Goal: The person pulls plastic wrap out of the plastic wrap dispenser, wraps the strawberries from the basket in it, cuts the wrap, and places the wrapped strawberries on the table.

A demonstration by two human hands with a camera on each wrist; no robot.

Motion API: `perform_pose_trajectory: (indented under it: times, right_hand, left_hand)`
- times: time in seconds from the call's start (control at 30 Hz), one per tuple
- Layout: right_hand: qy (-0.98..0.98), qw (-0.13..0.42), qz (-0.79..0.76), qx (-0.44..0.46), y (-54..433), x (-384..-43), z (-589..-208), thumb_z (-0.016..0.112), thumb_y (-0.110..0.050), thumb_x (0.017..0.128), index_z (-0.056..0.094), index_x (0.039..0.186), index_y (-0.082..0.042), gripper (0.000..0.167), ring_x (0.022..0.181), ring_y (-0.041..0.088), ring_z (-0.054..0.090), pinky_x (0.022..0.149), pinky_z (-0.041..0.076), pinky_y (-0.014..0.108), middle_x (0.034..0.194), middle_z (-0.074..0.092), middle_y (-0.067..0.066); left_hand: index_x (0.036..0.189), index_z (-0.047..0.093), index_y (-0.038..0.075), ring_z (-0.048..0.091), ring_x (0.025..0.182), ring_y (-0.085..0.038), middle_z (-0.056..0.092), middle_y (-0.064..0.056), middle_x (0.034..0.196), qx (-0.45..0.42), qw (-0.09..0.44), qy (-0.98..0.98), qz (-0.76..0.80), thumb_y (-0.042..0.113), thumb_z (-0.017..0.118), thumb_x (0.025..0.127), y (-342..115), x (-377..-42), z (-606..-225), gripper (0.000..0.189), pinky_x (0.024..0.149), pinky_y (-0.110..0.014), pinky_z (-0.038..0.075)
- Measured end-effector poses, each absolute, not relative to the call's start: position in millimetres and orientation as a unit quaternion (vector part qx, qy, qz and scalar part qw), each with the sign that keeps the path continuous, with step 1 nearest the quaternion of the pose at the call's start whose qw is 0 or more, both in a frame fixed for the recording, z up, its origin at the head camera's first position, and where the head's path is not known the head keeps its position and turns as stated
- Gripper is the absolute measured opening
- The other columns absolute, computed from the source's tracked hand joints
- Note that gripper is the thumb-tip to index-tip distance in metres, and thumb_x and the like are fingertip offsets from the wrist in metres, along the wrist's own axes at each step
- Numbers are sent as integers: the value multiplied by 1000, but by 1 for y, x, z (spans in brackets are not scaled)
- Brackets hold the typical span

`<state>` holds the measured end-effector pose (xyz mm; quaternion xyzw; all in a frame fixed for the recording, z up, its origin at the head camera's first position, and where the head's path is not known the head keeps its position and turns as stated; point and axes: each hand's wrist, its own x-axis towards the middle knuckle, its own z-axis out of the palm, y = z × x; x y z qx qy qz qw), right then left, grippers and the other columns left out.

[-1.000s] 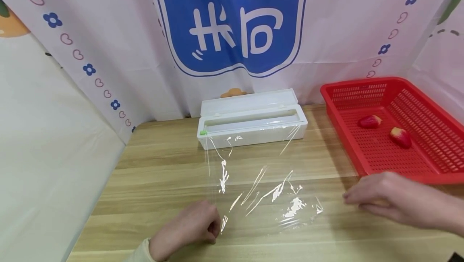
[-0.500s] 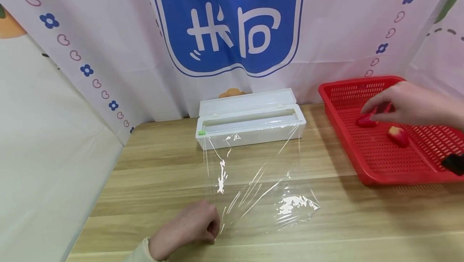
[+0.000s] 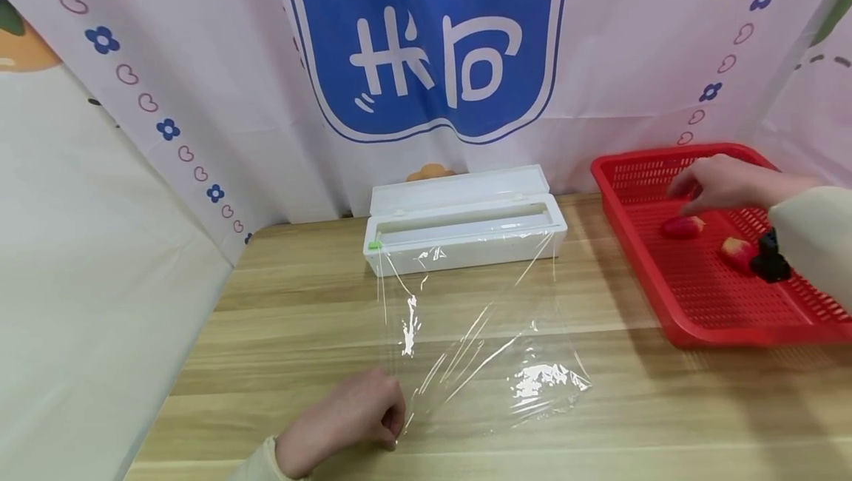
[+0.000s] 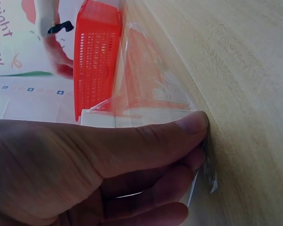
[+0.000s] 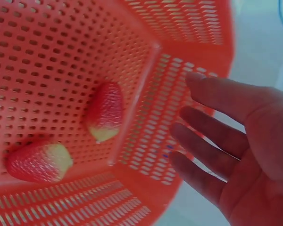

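Observation:
My left hand (image 3: 362, 414) pinches a corner of a clear sheet of cling film (image 4: 151, 70) close over the table. The film (image 3: 479, 348) stretches from a white dispenser box (image 3: 466, 248) whose lid stands raised. My right hand (image 3: 715, 183) is over the red basket (image 3: 639, 274), fingers loosely spread and holding nothing in the right wrist view. Below it lie two red strawberries with yellowish ends: one strawberry (image 5: 106, 110) nearer the hand (image 5: 236, 141), the other strawberry (image 5: 39, 161) farther off.
The wooden table (image 3: 286, 333) runs under everything. A white printed cloth (image 3: 266, 96) hangs behind the box and basket. A green slider (image 3: 375, 245) sits at the left end of the box. On the right sleeve there is a black strap mount (image 3: 770, 259).
My right hand has moved from the table beside the film up and over the basket. The left hand keeps its pinch on the film in the same place.

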<state>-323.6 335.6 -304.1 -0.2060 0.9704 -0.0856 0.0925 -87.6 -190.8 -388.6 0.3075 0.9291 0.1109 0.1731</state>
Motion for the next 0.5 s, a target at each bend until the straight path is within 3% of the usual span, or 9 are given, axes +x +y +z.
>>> perform_pose_trajectory:
  times: [0.33,0.5]
  right_hand:
    - [973,129,-138,-135,344,-334,-330,87,-30,71,62,127,3,69,101,45,62,84,51,70,119,64,31]
    - [972,146,-133,-126,346,-336,-341,86,-33,72,59,129,4,73,101,47,62,85,50,70,121,62,34]
  left_hand:
    - [52,63,21,38,49,7,48,19,49,308,178,928,110,7,87,56,-190,-89,-387,28,45,-11,36]
    - [51,62,21,38,49,7,46,20,48,307,176,929,108,7,87,54,-191,-89,-388,29,45,-11,35]
